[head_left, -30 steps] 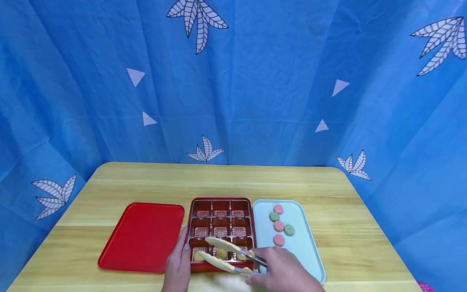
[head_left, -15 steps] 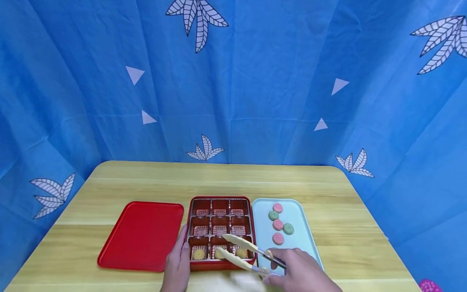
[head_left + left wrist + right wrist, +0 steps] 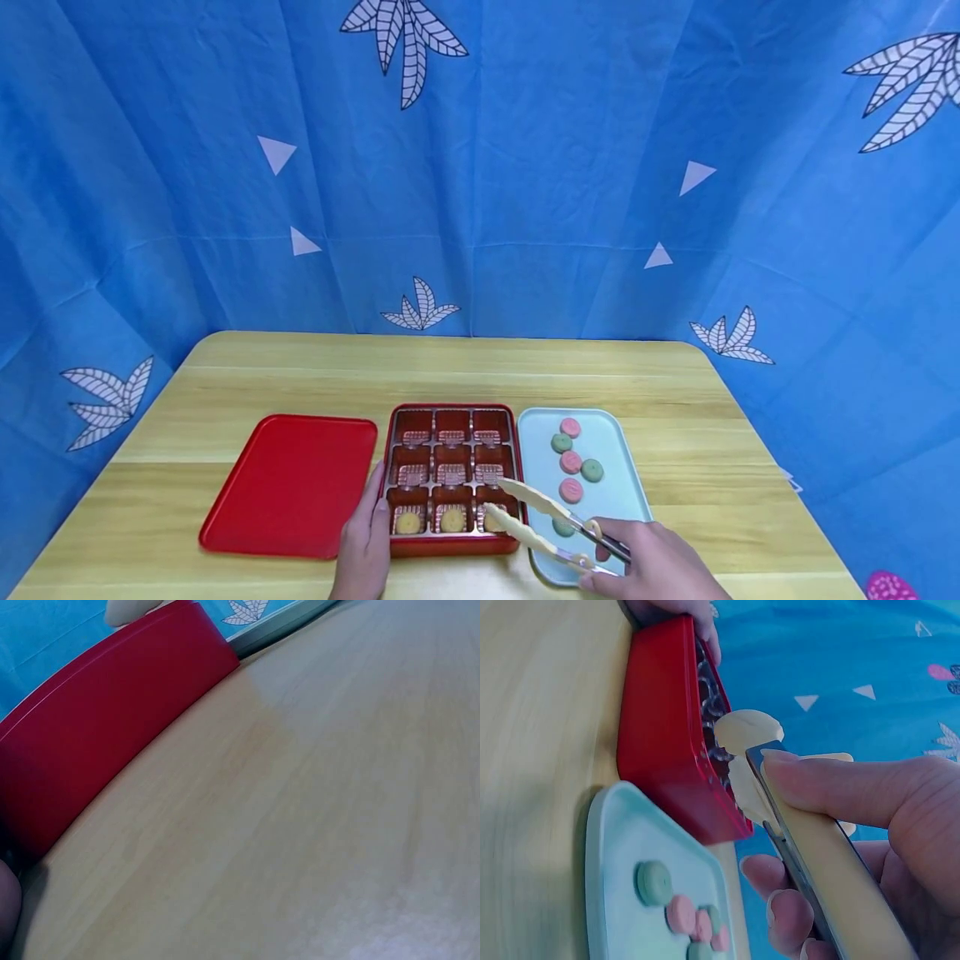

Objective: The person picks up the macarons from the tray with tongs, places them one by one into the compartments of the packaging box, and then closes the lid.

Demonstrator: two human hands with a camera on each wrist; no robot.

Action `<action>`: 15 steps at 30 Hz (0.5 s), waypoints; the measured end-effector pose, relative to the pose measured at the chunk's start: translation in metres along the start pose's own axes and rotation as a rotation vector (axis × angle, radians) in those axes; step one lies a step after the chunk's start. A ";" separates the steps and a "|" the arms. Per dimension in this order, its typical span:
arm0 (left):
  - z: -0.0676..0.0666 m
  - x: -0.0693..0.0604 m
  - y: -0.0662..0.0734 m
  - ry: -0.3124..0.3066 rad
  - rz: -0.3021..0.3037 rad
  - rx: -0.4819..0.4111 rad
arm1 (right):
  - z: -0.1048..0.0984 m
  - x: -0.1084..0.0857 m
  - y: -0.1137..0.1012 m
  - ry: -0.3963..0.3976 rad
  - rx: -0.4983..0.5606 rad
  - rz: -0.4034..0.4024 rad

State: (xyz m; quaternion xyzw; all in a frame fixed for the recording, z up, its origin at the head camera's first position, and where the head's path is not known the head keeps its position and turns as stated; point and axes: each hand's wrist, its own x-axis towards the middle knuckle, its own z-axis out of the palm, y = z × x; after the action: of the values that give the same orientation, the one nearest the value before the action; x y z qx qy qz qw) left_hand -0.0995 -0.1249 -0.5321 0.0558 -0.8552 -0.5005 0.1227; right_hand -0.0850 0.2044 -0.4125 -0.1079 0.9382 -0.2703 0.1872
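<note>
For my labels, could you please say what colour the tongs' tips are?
The tongs' tips are pale cream, clearest in the head view.

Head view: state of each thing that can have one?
Tongs: spread open
Red box: uncovered
Yellow sweets: one per near-row compartment
Light blue tray: holding pink sweets and green sweets
Red tray: lying flat
Left hand: against box's left side
Right hand: holding tongs
</note>
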 end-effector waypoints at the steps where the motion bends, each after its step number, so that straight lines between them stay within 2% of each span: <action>1: 0.000 0.000 0.000 0.000 0.000 -0.004 | -0.001 -0.001 0.002 -0.002 0.002 0.006; 6: -0.001 -0.001 -0.001 -0.002 -0.006 -0.020 | -0.002 -0.005 0.015 -0.009 0.018 0.038; 12: 0.000 -0.001 0.001 0.000 -0.013 -0.009 | -0.001 -0.010 0.027 -0.006 0.008 0.140; 15: 0.000 -0.001 0.002 0.007 -0.013 0.002 | -0.001 -0.013 0.033 0.005 0.003 0.142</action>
State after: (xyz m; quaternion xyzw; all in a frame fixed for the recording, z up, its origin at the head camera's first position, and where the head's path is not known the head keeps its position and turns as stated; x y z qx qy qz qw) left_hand -0.0982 -0.1239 -0.5305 0.0633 -0.8550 -0.5001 0.1224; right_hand -0.0770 0.2363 -0.4261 -0.0404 0.9436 -0.2578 0.2038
